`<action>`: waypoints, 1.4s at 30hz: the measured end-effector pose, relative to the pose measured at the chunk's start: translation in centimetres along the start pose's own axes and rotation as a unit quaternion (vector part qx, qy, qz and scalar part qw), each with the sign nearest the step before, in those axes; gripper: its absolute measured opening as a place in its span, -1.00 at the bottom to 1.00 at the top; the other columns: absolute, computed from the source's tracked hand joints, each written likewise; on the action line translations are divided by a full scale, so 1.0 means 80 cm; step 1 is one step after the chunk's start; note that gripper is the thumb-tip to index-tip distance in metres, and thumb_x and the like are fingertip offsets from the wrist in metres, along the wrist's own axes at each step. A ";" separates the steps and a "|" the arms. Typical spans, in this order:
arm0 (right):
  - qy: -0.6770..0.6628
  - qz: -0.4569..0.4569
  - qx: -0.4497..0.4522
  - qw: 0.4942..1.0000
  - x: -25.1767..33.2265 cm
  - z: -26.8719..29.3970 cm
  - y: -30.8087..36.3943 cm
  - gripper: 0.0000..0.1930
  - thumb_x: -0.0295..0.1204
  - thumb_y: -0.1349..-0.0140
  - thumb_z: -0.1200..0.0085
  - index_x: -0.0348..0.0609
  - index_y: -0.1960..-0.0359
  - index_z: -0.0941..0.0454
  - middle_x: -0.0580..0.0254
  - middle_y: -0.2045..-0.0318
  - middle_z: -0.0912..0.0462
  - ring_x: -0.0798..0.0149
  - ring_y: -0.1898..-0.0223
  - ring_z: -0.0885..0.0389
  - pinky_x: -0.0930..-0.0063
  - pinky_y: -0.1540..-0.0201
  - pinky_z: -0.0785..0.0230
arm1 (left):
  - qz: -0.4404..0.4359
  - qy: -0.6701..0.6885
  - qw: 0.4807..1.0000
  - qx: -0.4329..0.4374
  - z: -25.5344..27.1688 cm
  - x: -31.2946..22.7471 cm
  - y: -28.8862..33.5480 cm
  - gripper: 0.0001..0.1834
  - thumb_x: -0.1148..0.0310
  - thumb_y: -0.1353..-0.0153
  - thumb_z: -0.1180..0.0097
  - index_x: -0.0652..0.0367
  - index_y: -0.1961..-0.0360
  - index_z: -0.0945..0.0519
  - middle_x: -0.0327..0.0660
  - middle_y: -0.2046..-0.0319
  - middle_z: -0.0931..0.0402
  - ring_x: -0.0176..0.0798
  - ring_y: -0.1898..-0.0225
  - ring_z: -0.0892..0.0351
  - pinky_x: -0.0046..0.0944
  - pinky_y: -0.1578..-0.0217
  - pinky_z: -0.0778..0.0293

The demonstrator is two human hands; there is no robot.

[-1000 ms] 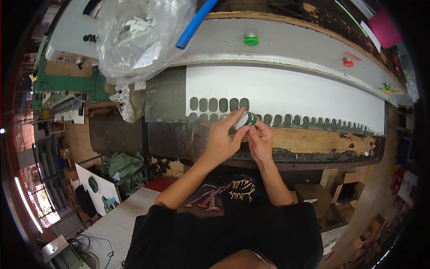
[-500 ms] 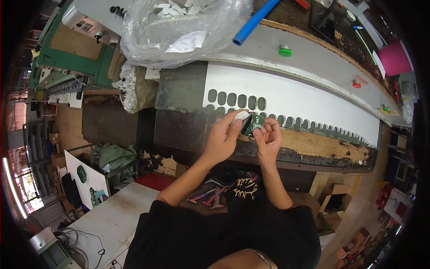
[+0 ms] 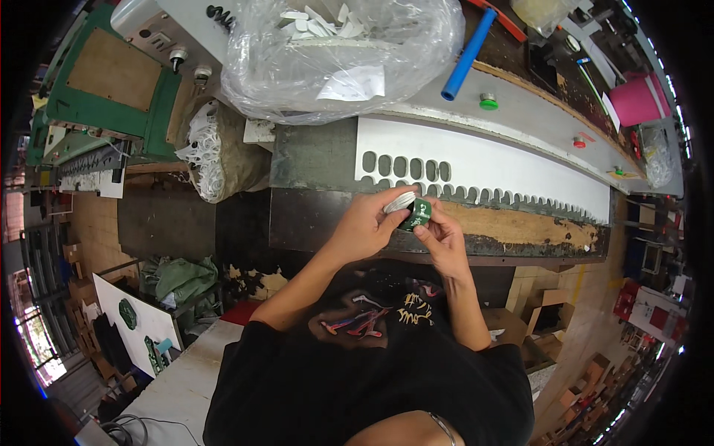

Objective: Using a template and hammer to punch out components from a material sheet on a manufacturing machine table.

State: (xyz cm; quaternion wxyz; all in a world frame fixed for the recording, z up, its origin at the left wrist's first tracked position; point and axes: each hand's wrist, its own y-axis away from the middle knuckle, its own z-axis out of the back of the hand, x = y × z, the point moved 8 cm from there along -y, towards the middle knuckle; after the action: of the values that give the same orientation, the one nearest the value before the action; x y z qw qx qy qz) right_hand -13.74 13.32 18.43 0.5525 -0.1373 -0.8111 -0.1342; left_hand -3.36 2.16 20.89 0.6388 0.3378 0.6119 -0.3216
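In front of my chest, my left hand (image 3: pixel 366 224) is closed around a small stack of white oval pieces (image 3: pixel 399 201). Beside it my right hand (image 3: pixel 446 242) grips a green cutting die (image 3: pixel 422 212) with pale markings, its hollow turned toward the white pieces. The pieces sit right against the die's opening; whether they touch its inside I cannot tell. Just beyond both hands lies a white sheet (image 3: pixel 513 165) with oval holes in it and a scalloped near edge.
A clear plastic bag (image 3: pixel 256 70) of white offcuts stands at the back, near a blue tube (image 3: pixel 468 56). Green and red buttons line the grey machine beam (image 3: pixel 528 119). To the left are a sack (image 3: pixel 245 152) of white scraps and a green machine (image 3: pixel 71 97).
The view has shifted, so the bench and bag appear farther right. The hands keep their grips, while the die has turned slightly and sits closer to the white pieces.
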 end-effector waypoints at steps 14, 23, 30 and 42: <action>-0.162 -0.033 -0.083 0.983 -0.016 -0.032 0.015 -0.49 -0.44 -0.35 -0.25 -0.34 -0.30 -0.46 0.14 -0.27 -0.51 0.21 -0.30 -0.46 0.22 -0.43 -0.17 | 0.078 0.275 0.956 0.069 0.020 0.033 -0.010 -0.70 0.47 -0.47 -0.11 0.34 -0.16 -0.53 -0.11 0.06 -0.68 -0.34 0.01 -0.63 -0.32 -0.04 -0.55; -0.160 -0.016 -0.204 0.966 -0.029 0.017 0.053 -0.46 -0.44 -0.36 -0.24 -0.39 -0.33 -0.41 0.08 -0.29 -0.52 0.16 -0.28 -0.51 0.15 -0.44 -0.20 | 0.003 0.542 0.839 0.057 0.068 -0.030 -0.026 -0.50 0.45 -0.46 -0.09 0.07 -0.36 -0.27 -0.19 0.03 -0.45 -0.22 0.03 -0.55 -0.15 0.04 -0.54; -0.180 -0.028 -0.184 0.966 -0.037 0.020 0.048 -0.48 -0.46 -0.39 -0.20 -0.43 -0.32 -0.39 0.06 -0.27 -0.53 0.16 -0.27 -0.51 0.16 -0.45 -0.22 | -0.084 0.498 0.859 0.085 0.081 -0.078 -0.014 -0.31 0.58 -0.34 -0.18 0.05 -0.44 -0.20 -0.18 0.02 -0.44 -0.25 0.06 -0.52 -0.22 0.08 -0.47; 0.056 -0.154 -0.260 0.952 -0.070 0.069 0.077 -0.81 -0.39 -0.41 -0.22 -0.31 0.25 -0.69 0.34 0.17 -0.65 0.53 0.31 -0.57 0.63 0.22 -0.47 | -0.124 -0.020 0.976 -0.179 0.166 -0.116 -0.076 -0.60 0.29 -0.43 -0.07 0.20 -0.22 -0.44 -0.30 0.20 -0.45 -0.43 0.19 -0.39 -0.36 0.17 -0.38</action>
State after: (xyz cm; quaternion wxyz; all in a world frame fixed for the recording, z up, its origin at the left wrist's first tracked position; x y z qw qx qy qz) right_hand -14.26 20.65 11.65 0.5150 -0.1424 -0.7270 -0.4313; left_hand -1.28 -12.21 30.23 0.6561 0.1333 0.6837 -0.2905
